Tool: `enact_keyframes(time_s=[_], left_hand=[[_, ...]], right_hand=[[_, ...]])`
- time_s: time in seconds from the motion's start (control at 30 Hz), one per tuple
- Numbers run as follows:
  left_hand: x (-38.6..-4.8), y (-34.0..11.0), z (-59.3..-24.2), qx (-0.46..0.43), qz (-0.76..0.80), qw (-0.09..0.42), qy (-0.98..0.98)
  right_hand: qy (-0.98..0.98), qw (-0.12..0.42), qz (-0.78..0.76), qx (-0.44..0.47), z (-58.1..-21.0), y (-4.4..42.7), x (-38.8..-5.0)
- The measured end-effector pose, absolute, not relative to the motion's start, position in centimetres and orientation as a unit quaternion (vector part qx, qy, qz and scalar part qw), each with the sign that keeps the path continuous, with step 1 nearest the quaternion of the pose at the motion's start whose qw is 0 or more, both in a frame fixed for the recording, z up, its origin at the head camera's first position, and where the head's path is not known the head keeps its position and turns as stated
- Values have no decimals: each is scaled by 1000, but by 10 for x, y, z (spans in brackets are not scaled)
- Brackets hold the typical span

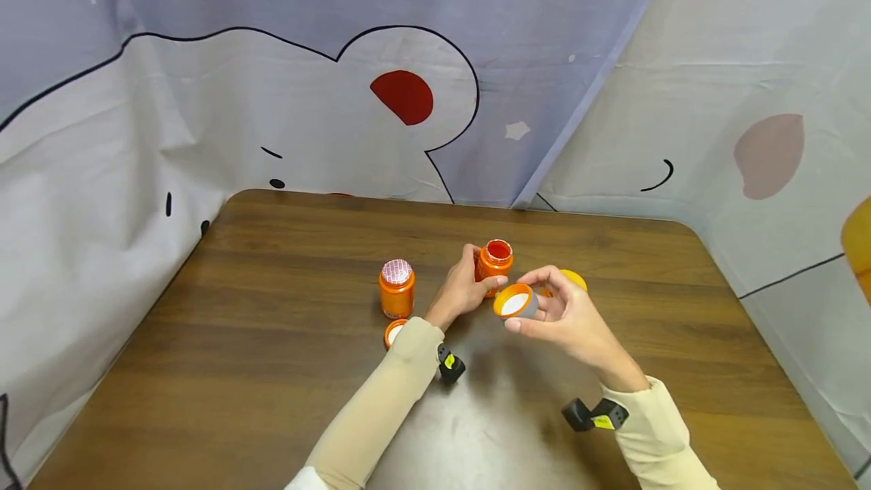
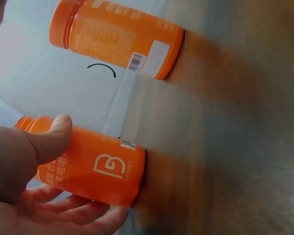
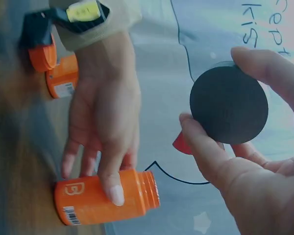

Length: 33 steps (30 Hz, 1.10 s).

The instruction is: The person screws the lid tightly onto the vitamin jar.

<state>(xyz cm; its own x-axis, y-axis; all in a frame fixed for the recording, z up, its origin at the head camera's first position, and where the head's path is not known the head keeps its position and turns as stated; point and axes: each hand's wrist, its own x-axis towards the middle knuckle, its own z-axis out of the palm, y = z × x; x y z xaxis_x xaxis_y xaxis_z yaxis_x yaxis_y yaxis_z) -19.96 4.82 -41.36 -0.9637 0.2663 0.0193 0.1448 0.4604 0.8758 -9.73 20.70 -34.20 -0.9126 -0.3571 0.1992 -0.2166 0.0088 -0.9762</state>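
Observation:
My left hand (image 1: 459, 289) grips an orange bottle (image 1: 495, 267) that stands upright on the table. In the left wrist view its thumb lies across the bottle's upper side and its fingers curl beneath. This bottle's mouth is uncapped, with bits of white at the rim. Just to the right, my right hand (image 1: 561, 320) pinches a screw cap (image 1: 515, 301) by its edge, clear of the bottle. The cap is orange inside with a white liner; its dark grey top (image 3: 229, 105) faces the right wrist camera.
Left of my hands stands another orange bottle (image 1: 397, 293) with a printed seal over its mouth. A loose cap (image 1: 393, 333) lies by my left sleeve. Partly behind my right hand is a capped orange bottle (image 2: 122, 39). Patterned cloth (image 1: 299, 112) hangs along the table's far edge.

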Motion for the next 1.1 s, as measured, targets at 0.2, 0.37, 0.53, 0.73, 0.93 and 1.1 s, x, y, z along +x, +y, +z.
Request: enact_keyframes(time_s=[0.2,0.37,0.53,0.73,0.93,1.1], left_hand=[[-184,47,-416,135,504,62,851],[-172,47,-416,137,516,48,844],[-164,46,-416,131,504,32,853],[-162,43,-415,143,482,24,864],[-161,40,-419,139,487,19,862],[-160,36,-420,134,488,26,862]], right_hand=[[710,11,-674,-202,-339,209,-105],[739,-29,-649,-179,-336,208,-113],[762,-61,-624,-160,-336,203,-123],[798,-83,-575,-160,-326,190,-130],[868,-127,-457,-147,-342,188,-142],[887,-122,-412,-169,-356,190,-147]])
